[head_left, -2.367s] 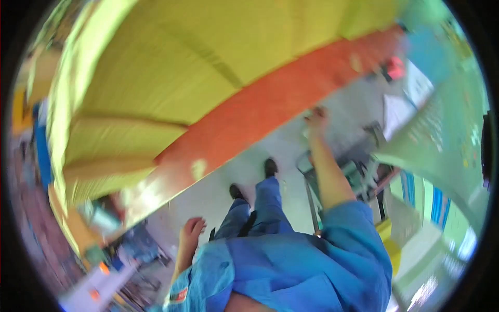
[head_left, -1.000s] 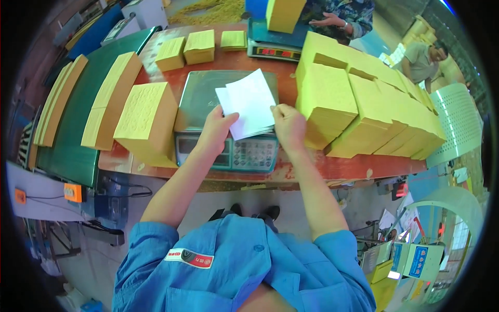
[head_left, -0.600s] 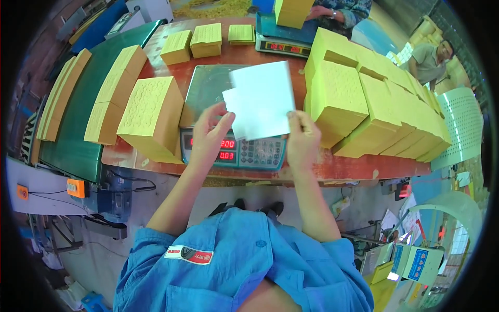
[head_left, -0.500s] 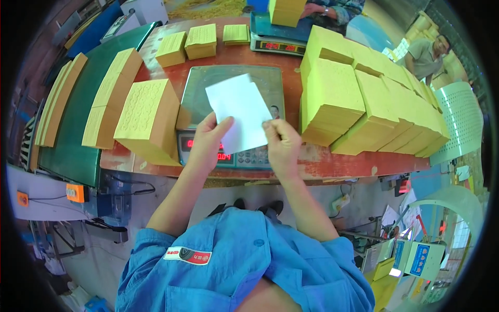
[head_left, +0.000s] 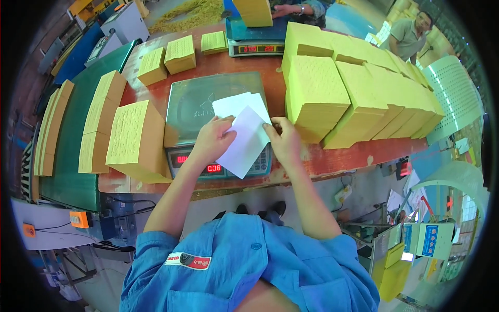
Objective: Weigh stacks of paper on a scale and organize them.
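Both hands pinch the white paper sheets (head_left: pixel 243 130) by opposite edges — left hand (head_left: pixel 210 141) at the left edge, right hand (head_left: pixel 285 141) at the right — just above the steel platform scale (head_left: pixel 197 104). With such a light edge grip the loose sheets could probably fan apart, slide off, or crease.

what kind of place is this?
Likely a paper-goods packing workshop. Stacks of yellow paper crowd a red bench, two weighing scales sit on it, and a green conveyor runs alongside. Both hands hold white sheets over the near scale.
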Motion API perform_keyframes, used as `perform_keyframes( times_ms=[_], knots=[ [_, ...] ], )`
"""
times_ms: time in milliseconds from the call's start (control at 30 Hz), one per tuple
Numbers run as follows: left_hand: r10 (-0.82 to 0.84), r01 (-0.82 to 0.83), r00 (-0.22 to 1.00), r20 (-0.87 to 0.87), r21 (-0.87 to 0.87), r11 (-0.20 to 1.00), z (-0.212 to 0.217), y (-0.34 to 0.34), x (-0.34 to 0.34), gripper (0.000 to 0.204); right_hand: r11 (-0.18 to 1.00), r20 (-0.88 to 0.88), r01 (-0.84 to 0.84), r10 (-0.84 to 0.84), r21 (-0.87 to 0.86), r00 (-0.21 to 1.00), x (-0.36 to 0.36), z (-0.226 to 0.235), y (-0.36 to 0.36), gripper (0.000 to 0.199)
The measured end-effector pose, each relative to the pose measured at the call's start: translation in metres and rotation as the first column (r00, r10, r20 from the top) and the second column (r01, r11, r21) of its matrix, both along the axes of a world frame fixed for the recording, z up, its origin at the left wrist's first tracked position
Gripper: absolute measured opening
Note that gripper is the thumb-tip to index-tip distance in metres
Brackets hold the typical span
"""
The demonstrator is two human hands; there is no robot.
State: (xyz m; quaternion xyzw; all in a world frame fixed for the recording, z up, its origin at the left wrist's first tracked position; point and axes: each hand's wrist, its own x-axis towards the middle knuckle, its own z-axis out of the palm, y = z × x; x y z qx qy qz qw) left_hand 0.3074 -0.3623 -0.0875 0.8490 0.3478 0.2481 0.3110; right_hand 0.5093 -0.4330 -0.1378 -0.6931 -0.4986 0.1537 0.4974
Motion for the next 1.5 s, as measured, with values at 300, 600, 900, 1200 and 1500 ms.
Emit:
perform_keyframes(
  times_ms=[300, 600, 900, 1200, 1500],
  knots=[
    [0.26, 0.087, 0.885, 0.386, -0.686, 0.723, -0.008, 0.003, -0.013, 0.015, 0.999, -0.533, -0.025, -0.002, -0.043, 0.846, 0.005, -0.001, 0.018, 0.023],
    [0.146, 0.019, 0.923, 0.355, -0.422, 0.907, -0.024, 0.009, -0.013, 0.012, 0.996, -0.193, -0.006, -0.011, -0.087, 0.981, 0.002, 0.001, 0.016, 0.021],
    [0.554, -0.192, 0.616, 0.56, -0.576, 0.795, 0.013, -0.017, -0.038, 0.009, 1.0, 0.305, 0.022, -0.026, 0.017, 0.952, 0.0, 0.025, 0.011, 0.016],
    [0.648, -0.297, 0.436, 0.624, -0.58, 0.758, 0.025, -0.062, -0.044, 0.016, 0.857, 0.145, -0.101, 0.031, 0.506, 0.989, 0.002, 0.046, -0.009, 0.016],
    [0.601, -0.263, 0.417, 0.682, -0.542, 0.798, 0.097, -0.135, 0.057, 0.014, 0.981, -0.318, 0.104, -0.048, 0.161, 0.947, 0.086, 0.038, -0.11, 0.012]
  ],
)
